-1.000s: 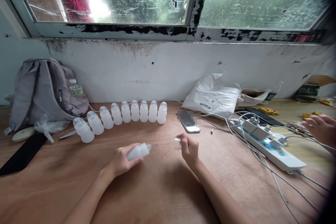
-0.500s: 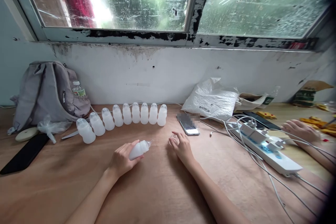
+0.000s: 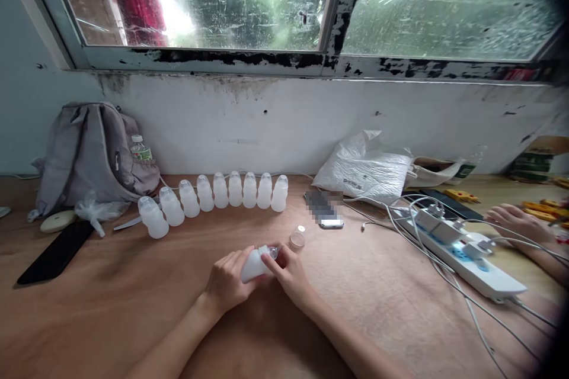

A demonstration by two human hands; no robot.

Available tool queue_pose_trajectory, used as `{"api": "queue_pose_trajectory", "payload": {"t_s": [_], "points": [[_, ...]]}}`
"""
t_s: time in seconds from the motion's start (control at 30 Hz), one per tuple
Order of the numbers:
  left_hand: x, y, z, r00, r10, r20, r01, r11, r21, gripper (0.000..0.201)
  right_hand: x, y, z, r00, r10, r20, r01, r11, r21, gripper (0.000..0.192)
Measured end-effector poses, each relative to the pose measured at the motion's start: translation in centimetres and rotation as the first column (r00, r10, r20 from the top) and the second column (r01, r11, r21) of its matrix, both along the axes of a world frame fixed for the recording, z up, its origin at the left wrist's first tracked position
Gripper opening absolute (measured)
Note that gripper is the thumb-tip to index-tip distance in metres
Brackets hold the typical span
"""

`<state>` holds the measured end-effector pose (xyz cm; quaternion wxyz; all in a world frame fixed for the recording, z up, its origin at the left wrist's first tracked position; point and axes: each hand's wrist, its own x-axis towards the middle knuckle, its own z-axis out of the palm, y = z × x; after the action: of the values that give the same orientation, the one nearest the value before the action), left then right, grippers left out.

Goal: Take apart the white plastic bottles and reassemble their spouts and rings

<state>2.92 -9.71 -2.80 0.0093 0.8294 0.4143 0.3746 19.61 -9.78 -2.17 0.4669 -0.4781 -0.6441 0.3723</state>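
My left hand (image 3: 229,281) grips a small white plastic bottle (image 3: 254,263), tilted with its neck pointing right. The fingers of my right hand (image 3: 288,272) pinch the clear part at the bottle's neck (image 3: 272,252). A clear cap (image 3: 297,240) stands on the wooden table (image 3: 133,296) just beyond my right hand, with a tiny white disc (image 3: 301,228) behind it. Several matching capped bottles (image 3: 213,198) stand in a curved row near the wall.
A grey backpack (image 3: 89,154) leans at the back left, a black phone (image 3: 56,251) lies in front of it. A phone (image 3: 326,216), a white bag (image 3: 367,169) and a power strip (image 3: 462,251) with tangled cables lie to the right. Another person's hand (image 3: 518,222) rests at the far right.
My right hand set the clear cap down on the table, then moved left to the bottle's neck. The left hand kept hold of the bottle and shifted slightly right.
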Motion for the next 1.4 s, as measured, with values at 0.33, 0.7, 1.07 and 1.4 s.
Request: {"api": "queue_pose_trajectory", "payload": {"t_s": [0.33, 0.7, 1.07, 1.4], "points": [[0.1, -0.9, 1.8, 0.995, -0.042, 0.092, 0.073, 0.927, -0.367, 0.039, 0.3, 0.1, 0.3, 0.982, 0.083, -0.169, -0.103, 0.988, -0.113, 0.026], [-0.3, -0.5, 3.2, 0.941, -0.037, 0.337, 0.265, 0.700, -0.663, 0.037, 0.3, -0.2, 1.0, 0.950, 0.143, -0.276, -0.197, 0.965, -0.176, 0.022], [-1.5, 0.5, 3.1, 0.677, 0.241, 0.695, 0.706, 0.053, -0.706, 0.056, 1.4, 0.9, 1.3, 0.852, 0.168, -0.496, -0.313, 0.923, -0.225, 0.026], [-1.4, 0.9, 1.9, 0.760, 0.211, 0.614, 0.627, 0.009, -0.779, 0.055, 1.8, 1.6, 0.7, 0.958, 0.077, -0.277, -0.133, 0.973, -0.191, 0.029]]}}
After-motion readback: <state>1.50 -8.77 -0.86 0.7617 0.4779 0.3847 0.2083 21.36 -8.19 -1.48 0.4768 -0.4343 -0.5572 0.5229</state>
